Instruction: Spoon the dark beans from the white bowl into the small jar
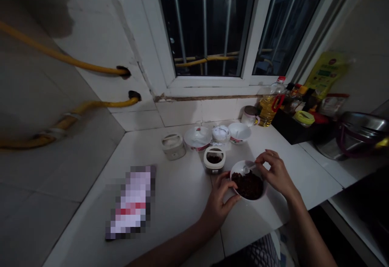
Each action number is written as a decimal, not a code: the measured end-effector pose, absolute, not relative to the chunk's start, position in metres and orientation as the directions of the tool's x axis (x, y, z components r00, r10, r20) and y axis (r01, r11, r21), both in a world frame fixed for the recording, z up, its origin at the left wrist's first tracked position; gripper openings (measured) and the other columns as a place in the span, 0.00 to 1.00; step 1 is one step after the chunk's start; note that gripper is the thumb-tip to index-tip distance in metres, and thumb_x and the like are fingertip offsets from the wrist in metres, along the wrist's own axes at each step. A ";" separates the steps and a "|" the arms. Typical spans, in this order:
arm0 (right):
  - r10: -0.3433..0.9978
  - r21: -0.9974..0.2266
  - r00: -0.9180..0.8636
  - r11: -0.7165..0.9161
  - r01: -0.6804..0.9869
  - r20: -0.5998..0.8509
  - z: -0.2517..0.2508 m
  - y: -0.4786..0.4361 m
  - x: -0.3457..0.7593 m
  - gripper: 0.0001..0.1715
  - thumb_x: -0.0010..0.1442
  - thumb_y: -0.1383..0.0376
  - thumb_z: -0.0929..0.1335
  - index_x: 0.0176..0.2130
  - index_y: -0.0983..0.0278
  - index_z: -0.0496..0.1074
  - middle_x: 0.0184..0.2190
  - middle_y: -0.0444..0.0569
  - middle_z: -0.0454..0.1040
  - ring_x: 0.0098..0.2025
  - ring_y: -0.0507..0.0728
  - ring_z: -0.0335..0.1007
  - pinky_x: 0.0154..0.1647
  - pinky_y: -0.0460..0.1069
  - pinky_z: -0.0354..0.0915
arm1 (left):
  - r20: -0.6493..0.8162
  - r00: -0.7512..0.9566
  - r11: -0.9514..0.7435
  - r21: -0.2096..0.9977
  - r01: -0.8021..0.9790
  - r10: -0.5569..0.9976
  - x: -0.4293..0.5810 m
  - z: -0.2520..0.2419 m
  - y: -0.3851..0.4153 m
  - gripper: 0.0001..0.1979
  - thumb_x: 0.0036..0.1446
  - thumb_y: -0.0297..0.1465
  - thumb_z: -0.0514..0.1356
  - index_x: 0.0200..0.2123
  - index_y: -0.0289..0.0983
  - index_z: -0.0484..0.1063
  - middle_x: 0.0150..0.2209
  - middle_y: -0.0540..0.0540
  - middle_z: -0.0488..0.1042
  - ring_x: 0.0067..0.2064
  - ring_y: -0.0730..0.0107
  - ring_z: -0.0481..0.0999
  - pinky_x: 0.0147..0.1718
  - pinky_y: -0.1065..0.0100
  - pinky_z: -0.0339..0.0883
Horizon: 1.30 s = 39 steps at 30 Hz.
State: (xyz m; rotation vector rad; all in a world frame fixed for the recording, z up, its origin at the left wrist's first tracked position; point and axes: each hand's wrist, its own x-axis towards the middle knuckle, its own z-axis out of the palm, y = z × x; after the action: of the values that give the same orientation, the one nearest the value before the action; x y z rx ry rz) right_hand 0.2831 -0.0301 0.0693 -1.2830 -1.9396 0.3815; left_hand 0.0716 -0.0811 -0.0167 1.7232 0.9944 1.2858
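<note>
**Blurred packet, hidden spoon, cut-off pot**

The packet on the table at lower left is pixelated, its print unreadable. The right hand covers part of the spoon, and the left hand hides part of the white bowl. The dark food inside is too dim to identify. The steel pot is cut off by the right edge. The small jars behind the black tray are too small to tell.

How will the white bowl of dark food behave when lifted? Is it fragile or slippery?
The white bowl looks like glazed ceramic, so probably fragile and fairly heavy for its size. Its smooth wall may feel slippery, though the left hand grips it. The dark food looks thick, so it likely won't slosh.
</note>
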 end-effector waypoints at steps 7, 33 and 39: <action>0.972 -0.877 -0.036 0.224 0.425 0.231 0.054 -0.029 0.264 0.04 0.46 0.66 0.68 0.23 0.60 0.74 0.23 0.44 0.75 0.36 0.59 0.70 0.48 0.56 0.62 | 0.400 0.200 -0.430 0.892 0.140 0.895 0.072 -0.017 -0.081 0.05 0.57 0.32 0.62 0.38 0.40 0.72 0.52 0.40 0.66 0.57 0.54 0.67 0.55 0.54 0.62; 0.944 -0.968 0.214 0.240 0.072 0.249 0.074 -0.016 0.254 0.04 0.46 0.63 0.71 0.23 0.61 0.74 0.17 0.43 0.69 0.28 0.56 0.67 0.40 0.53 0.64 | 0.392 0.181 -0.418 0.898 0.139 0.902 0.073 -0.020 -0.081 0.05 0.56 0.32 0.62 0.37 0.40 0.73 0.52 0.40 0.66 0.58 0.54 0.67 0.55 0.53 0.63; 0.769 -0.678 -0.114 0.614 0.403 0.628 0.082 -0.022 0.214 0.06 0.57 0.66 0.67 0.30 0.59 0.74 0.31 0.48 0.76 0.43 0.59 0.70 0.53 0.58 0.61 | 0.388 0.188 -0.418 0.894 0.161 0.902 0.073 -0.017 -0.081 0.04 0.56 0.31 0.62 0.36 0.40 0.72 0.51 0.40 0.67 0.57 0.55 0.67 0.55 0.54 0.64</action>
State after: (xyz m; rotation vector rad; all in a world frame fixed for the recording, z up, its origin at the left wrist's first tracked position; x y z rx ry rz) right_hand 0.2138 -0.0215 0.0818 -0.9645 -1.7340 0.4130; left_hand 0.0735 -0.0811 -0.0168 1.7362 1.0086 1.2865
